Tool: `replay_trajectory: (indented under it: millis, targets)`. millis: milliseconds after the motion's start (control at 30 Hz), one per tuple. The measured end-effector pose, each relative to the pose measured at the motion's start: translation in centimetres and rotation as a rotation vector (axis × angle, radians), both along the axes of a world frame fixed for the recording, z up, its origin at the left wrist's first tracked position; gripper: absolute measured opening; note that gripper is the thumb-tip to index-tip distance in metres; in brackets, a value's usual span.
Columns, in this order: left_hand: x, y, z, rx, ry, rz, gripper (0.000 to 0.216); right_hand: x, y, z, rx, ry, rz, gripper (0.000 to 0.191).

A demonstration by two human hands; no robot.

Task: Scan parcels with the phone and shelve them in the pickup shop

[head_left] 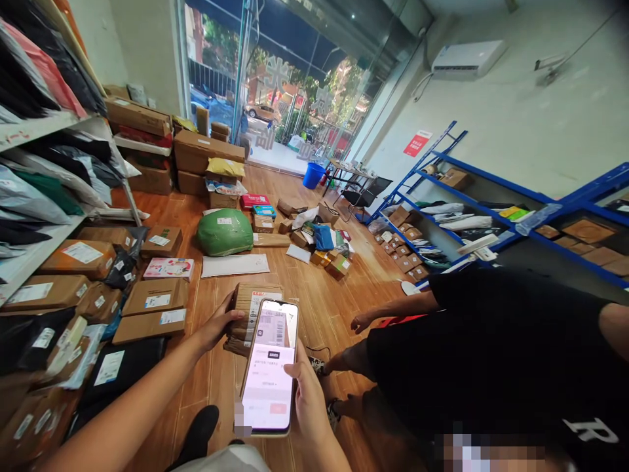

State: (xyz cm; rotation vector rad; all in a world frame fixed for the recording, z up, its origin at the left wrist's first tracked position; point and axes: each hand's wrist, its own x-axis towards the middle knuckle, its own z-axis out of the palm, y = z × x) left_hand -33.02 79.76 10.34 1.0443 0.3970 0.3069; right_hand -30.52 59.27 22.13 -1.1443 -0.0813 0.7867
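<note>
My left hand [222, 321] grips a brown cardboard box [244, 301] by its left side, thumb on top. The box bears a white printed label and is partly covered by the phone. In front of it my right hand [310, 387] holds a smartphone [269, 373] upright, the thumb over the lit screen. A barcode label shows in the upper part of that screen, with a pale panel below. Between the two hands, the phone's top overlaps the lower right of the box.
Parcels crowd the floor at left beside a white shelf [44, 134]. Ahead lie a green wrapped bundle [225, 233] and a heap of packages [324, 239]. A person in a black shirt [442, 354] bends close on my right, before blue shelving [491, 187]. A blue bucket [313, 176] stands near the glass front.
</note>
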Motion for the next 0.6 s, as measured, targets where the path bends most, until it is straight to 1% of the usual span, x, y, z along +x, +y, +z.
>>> replay_trajectory:
  millis: [133,267,400,500,600]
  targets:
    - [-0.1,0.0,-0.2,0.013,0.003,-0.006,0.075,-0.1,-0.1,-0.1,-0.069,-0.014,-0.036,0.047]
    - [-0.2,-0.3,0.4,-0.010,0.035,-0.015,0.077,0.0,0.1,-1.3,-0.040,0.045,-0.060,0.052]
    - [-0.1,-0.6,0.8,-0.002,0.056,-0.011,0.078,0.2,0.4,-2.3,-0.042,0.054,-0.102,0.050]
    - [0.0,-0.8,0.8,-0.005,0.043,-0.017,0.078,0.3,0.7,-2.9,-0.048,0.058,-0.173,0.050]
    - [0.2,-1.0,0.6,-0.015,0.054,-0.034,0.082,0.2,0.7,-3.4,-0.064,0.094,-0.238,0.046]
